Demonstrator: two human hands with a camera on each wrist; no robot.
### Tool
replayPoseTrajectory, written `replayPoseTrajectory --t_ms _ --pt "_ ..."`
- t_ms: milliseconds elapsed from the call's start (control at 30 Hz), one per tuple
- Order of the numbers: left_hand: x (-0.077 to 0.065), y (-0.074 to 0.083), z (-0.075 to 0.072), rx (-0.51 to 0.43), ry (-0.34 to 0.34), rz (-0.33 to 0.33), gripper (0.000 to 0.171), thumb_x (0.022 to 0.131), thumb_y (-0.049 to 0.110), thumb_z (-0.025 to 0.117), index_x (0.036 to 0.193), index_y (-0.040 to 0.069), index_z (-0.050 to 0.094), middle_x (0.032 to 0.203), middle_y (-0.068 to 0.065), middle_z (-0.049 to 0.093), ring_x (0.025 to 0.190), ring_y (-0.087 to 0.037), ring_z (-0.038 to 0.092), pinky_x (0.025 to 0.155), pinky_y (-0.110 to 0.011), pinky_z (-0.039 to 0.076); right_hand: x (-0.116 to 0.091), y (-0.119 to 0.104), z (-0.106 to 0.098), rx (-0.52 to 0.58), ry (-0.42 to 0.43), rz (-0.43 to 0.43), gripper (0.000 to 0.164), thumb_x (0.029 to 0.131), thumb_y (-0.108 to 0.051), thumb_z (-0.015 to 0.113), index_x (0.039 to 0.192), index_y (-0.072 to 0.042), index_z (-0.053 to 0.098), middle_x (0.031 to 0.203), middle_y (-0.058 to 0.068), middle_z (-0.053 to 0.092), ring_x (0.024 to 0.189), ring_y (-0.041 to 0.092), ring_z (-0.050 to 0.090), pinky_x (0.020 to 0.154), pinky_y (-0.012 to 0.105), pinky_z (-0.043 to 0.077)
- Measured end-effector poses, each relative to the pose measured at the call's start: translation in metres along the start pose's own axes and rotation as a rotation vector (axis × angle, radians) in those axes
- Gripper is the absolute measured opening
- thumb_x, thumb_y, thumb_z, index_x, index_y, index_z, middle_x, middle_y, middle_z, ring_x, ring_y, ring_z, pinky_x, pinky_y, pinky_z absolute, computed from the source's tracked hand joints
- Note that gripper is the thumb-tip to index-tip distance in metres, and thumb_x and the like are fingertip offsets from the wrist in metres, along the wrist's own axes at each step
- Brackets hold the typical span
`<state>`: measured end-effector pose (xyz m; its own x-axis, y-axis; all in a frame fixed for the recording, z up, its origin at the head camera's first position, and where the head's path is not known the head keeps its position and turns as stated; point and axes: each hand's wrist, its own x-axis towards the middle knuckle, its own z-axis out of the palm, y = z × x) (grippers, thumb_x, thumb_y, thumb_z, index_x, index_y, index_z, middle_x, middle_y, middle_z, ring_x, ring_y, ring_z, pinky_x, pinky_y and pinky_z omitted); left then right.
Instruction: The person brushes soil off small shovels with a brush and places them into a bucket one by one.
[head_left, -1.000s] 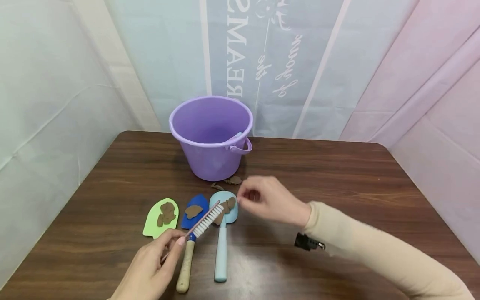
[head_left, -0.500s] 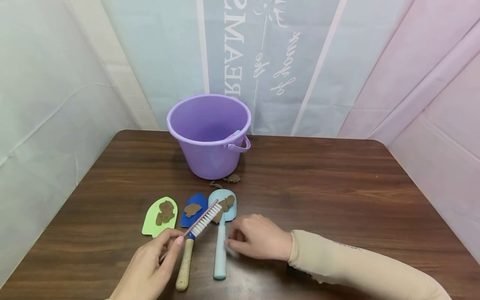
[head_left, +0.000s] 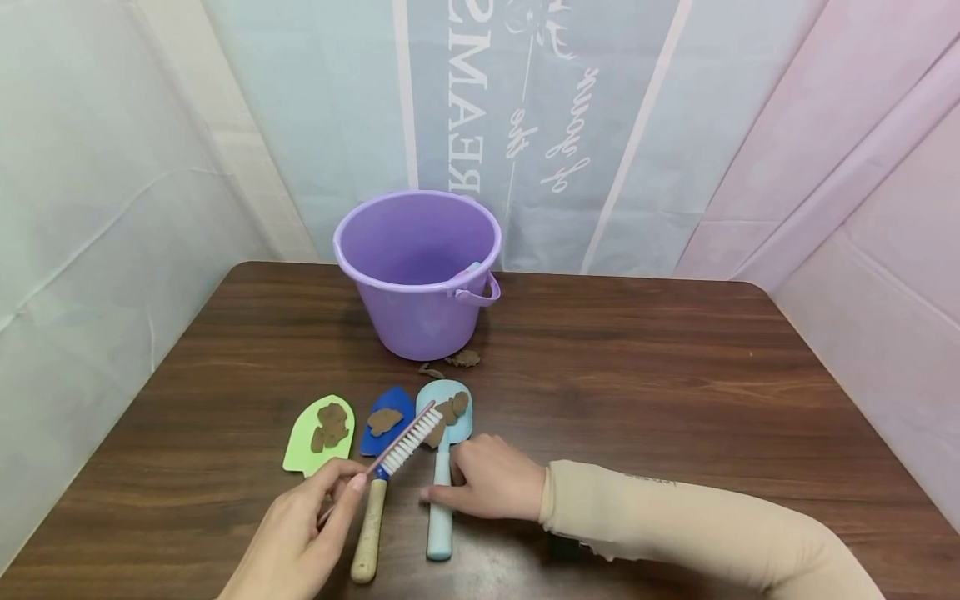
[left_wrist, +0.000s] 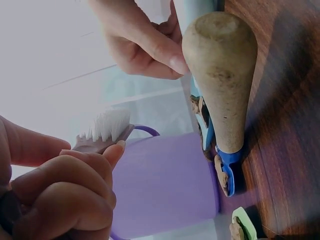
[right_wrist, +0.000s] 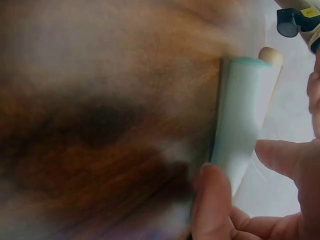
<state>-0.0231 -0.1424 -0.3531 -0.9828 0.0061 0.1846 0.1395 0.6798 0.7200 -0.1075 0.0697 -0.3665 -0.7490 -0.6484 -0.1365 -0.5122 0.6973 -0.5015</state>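
Observation:
My left hand [head_left: 303,529] pinches a brush [head_left: 408,446] with white bristles and a thin pinkish-brown back, tilted above the blue trowel. My right hand [head_left: 487,483] grips the pale blue handle of a toy shovel [head_left: 440,533], thumb on one side and fingers on the other, as the right wrist view shows. Brown clay-like pieces [head_left: 452,408] lie on this shovel's blade. Left of it is the blue trowel [head_left: 365,542], with a worn wooden handle and a brown piece [head_left: 385,421] on its blade. A green shovel [head_left: 300,442], bearing brown lumps [head_left: 332,423], is partly hidden by my left hand.
A purple bucket [head_left: 420,321] stands behind the tools, its handle hanging at the right. A light blue item shows at its inner rim. Loose brown bits [head_left: 463,358] lie at its foot on the dark wooden table [head_left: 637,375]. Fabric curtains enclose the table.
My right hand has come down from beside the pale blue shovel's blade to its handle and taken hold of it. My left hand keeps the brush nearly still.

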Motion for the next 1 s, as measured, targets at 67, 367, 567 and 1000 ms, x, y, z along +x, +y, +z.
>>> replayPoseTrajectory --t_ms 67,367,567,1000 --pt "0.000 0.000 0.000 0.002 -0.001 -0.008 0.009 0.094 0.022 0.054 0.094 0.024 0.062 0.060 0.016 0.040 0.050 0.003 0.034 0.046 -0.016 0.029 0.001 0.000 0.001 0.020 0.001 0.023 0.052 0.083 -0.046 0.063 0.045 -0.019 0.041 0.039 -0.014 0.026 0.033 -0.003 0.023 0.035 0.016 0.022" --pt "-0.001 0.001 0.002 -0.011 -0.007 -0.017 0.008 0.094 0.022 0.055 0.093 0.023 0.062 0.060 0.015 0.040 0.049 0.003 0.034 0.046 -0.016 0.029 0.003 0.002 0.002 0.223 -0.072 0.147 0.038 0.080 -0.030 0.067 0.049 -0.014 0.052 0.036 -0.007 0.046 0.028 0.006 0.048 0.033 0.024 0.043" --pt "-0.001 0.002 0.003 -0.013 0.018 0.049 0.009 0.093 0.019 0.056 0.091 0.026 0.061 0.060 0.017 0.039 0.050 0.004 0.034 0.047 -0.015 0.029 -0.002 0.008 -0.003 0.236 -0.043 0.180 0.033 0.074 -0.023 0.070 0.049 -0.013 0.051 0.038 -0.007 0.048 0.030 0.005 0.049 0.035 0.024 0.044" --pt "0.006 0.007 0.006 0.015 0.050 0.212 0.012 0.091 0.013 0.058 0.091 0.025 0.060 0.062 0.021 0.042 0.050 0.008 0.034 0.048 -0.011 0.030 -0.028 0.019 -0.021 0.009 0.114 -0.005 0.027 0.065 -0.021 0.069 0.051 -0.019 0.046 0.041 -0.016 0.028 0.038 -0.007 0.024 0.037 0.013 0.022"
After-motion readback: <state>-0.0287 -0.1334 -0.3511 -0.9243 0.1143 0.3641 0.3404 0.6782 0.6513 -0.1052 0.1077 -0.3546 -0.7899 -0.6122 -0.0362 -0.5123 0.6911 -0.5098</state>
